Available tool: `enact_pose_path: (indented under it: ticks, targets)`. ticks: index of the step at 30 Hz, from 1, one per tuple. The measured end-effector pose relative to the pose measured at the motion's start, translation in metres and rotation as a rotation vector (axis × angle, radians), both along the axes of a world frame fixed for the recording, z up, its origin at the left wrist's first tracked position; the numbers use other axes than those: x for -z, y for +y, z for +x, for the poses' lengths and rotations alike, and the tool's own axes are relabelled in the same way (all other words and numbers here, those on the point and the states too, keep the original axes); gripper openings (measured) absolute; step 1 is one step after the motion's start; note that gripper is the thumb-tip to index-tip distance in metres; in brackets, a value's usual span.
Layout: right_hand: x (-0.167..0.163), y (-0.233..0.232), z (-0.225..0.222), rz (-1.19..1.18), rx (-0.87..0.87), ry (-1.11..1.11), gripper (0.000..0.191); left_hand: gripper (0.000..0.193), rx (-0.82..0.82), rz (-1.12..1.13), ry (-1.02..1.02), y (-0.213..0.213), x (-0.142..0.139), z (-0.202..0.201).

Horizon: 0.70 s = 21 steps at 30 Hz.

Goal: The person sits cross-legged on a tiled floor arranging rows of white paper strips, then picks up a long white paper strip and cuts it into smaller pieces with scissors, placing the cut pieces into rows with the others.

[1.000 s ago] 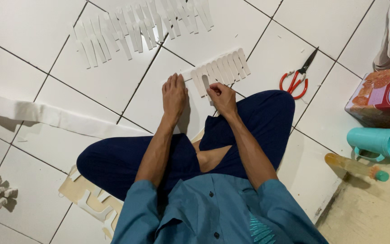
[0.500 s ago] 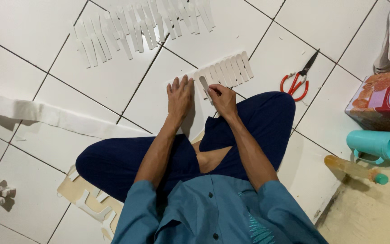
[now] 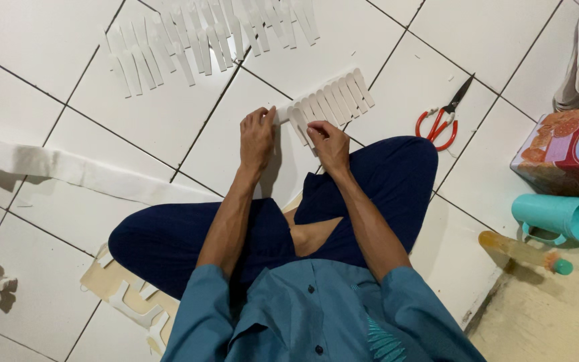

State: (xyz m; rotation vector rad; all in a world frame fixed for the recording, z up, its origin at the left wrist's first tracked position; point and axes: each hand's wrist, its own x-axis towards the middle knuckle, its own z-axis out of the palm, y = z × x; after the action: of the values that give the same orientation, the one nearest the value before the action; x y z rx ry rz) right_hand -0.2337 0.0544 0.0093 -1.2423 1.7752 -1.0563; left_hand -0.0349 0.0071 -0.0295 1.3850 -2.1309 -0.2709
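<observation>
Comb-shaped white cutout point(image 3: 330, 100) lies on the floor tiles point(image 3: 48, 40), held at twelve o'clock of the crossed legs.
Left hand point(image 3: 257, 137) pinches its left end; right hand point(image 3: 330, 144) presses fingertips on its teeth; scissors point(image 3: 442, 115) lie at two o'clock.

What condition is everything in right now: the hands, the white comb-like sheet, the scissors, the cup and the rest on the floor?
Left hand: gripping the sheet's left end.
Right hand: pinching a strip.
White slotted sheet: flat on the tiles, cut into joined strips.
Loose white strips: lying in rows.
Red-handled scissors: lying untouched, blades closed.
Teal cup: tipped on its side.
Bottle: lying down, capped.
Snack tin: lid on.
</observation>
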Motion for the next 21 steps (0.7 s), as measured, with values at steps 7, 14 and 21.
enact_pose_path:
  ticks: [7,14,21]
  targets:
    - [0.016,-0.002,0.002,0.026,0.009,-0.08,0.023,0.027,-0.021,0.039,-0.036,0.01,-0.006,-0.01]
    - [0.022,-0.011,0.018,0.141,-0.03,-0.15,0.022,0.03,0.007,0.041,-0.015,0.014,-0.003,-0.015]
    - [0.015,-0.014,0.023,0.176,-0.082,-0.076,0.023,0.029,0.021,0.061,0.008,0.017,-0.001,-0.011]
